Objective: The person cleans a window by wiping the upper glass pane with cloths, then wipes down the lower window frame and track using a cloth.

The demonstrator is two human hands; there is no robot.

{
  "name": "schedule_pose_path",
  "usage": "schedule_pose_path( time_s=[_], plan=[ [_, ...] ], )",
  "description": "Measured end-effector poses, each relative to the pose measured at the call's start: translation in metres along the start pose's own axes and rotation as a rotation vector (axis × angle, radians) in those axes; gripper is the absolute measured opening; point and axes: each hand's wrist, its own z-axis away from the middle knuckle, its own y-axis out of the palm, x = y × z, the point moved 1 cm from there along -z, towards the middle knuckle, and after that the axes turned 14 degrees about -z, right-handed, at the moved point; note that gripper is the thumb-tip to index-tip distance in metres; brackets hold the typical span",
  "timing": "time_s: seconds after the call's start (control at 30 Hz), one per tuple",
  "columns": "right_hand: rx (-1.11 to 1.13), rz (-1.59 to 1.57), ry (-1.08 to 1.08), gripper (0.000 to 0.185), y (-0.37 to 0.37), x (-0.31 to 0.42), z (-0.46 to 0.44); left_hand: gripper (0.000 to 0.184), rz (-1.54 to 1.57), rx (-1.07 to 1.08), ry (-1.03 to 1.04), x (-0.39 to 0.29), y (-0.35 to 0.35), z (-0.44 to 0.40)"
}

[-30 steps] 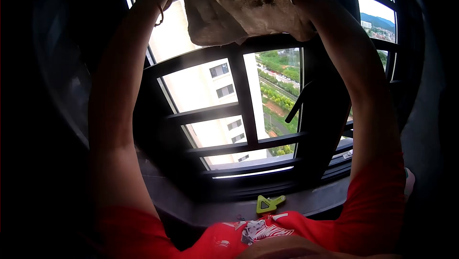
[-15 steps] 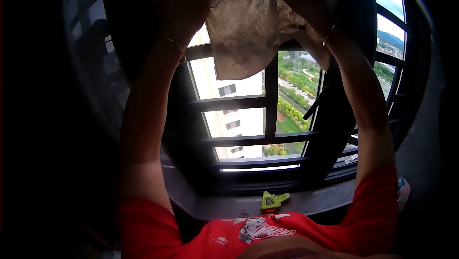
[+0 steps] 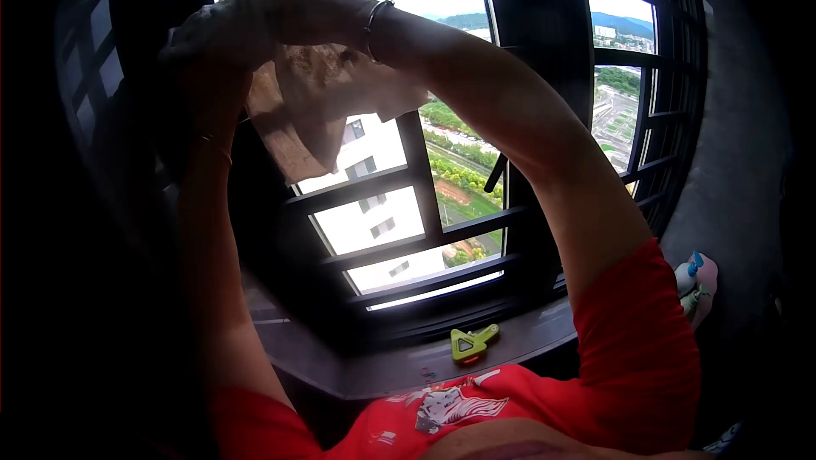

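Observation:
A thin, light-coloured cloth [image 3: 297, 90] is gathered between my hands at the upper left, its lower part hanging in front of the barred window [image 3: 416, 180]. My right hand [image 3: 314, 5], with a bracelet at the wrist, is closed over the bunched top of the cloth. Right beside it and lower, my left hand [image 3: 217, 65] grips the other side; deep shadow hides most of its fingers. Daylight shows through the hanging fabric.
Dark bars and frames cross the window, with a black handle [image 3: 495, 173] on the right side. On the sill [image 3: 357, 371] lies a yellow-green triangular tool [image 3: 473, 344]. Bottles [image 3: 690, 277] stand at the right, by the grey wall [image 3: 722, 146].
Both hands have moved left with the cloth and come together; the right hand has crossed over toward the left. The cloth, spread wide before, is now bunched. The view has shifted right.

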Motion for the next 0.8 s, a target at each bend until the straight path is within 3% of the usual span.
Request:
schedule_pose_path(
  time_s=[0.03, 0.07, 0.1, 0.17, 0.2, 0.3, 0.37, 0.43, 0.5, 0.57, 0.63, 0.7, 0.77, 0.8],
  plan=[
    [0.006, 0.003, 0.000, 0.017, -0.001, 0.000, -0.003, 0.041, -0.176, 0.026, 0.035, 0.003, 0.004, 0.005],
    [0.095, 0.007, 0.024, 0.018, -0.006, 0.001, -0.006, 0.046, 0.057, 0.044, 0.051, 0.009, 0.011, 0.002],
    [0.181, 0.011, 0.050, 0.019, -0.011, 0.003, -0.006, 0.046, 0.064, 0.046, 0.052, 0.002, 0.014, 0.005],
    [0.187, 0.075, 0.045, 0.020, -0.023, 0.003, 0.003, 0.045, -0.255, 0.275, 0.045, -0.007, 0.018, 0.005],
    [0.144, 0.083, 0.041, 0.021, -0.024, 0.002, 0.007, 0.045, -0.259, 0.275, 0.045, -0.003, 0.017, 0.004],
    [0.135, 0.149, 0.072, 0.026, -0.043, -0.014, 0.024, 0.044, 0.014, 0.100, 0.045, 0.006, 0.006, 0.002],
    [0.194, 0.259, 0.126, 0.025, -0.062, -0.040, 0.043, 0.035, 0.178, 0.160, -0.071, -0.002, -0.006, -0.003],
    [-0.013, 0.241, -0.053, 0.022, -0.107, -0.048, 0.066, 0.028, 0.350, 0.216, -0.182, -0.016, -0.019, -0.012],
    [0.063, 0.227, 0.031, 0.024, -0.135, -0.059, 0.082, 0.027, 0.435, 0.248, -0.232, -0.030, -0.038, -0.031],
    [0.210, 0.241, 0.280, 0.025, -0.156, -0.069, 0.091, 0.029, 0.198, -0.218, 0.033, -0.054, -0.064, -0.058],
    [0.209, 0.351, 0.240, 0.020, -0.186, -0.064, 0.096, 0.025, 0.560, -0.271, -0.163, -0.091, -0.055, -0.077],
    [-0.156, -0.658, 0.394, 0.017, -0.187, -0.090, 0.116, 0.025, 0.656, -0.364, -0.152, -0.120, -0.067, -0.094],
    [-0.136, -0.586, 0.410, 0.017, -0.194, -0.075, 0.114, 0.030, 0.814, -0.175, -0.054, -0.137, -0.091, -0.106],
    [-0.116, -0.503, 0.428, 0.017, -0.197, -0.073, 0.112, 0.025, 0.671, -0.017, -0.027, -0.144, -0.103, -0.119]
  ],
)
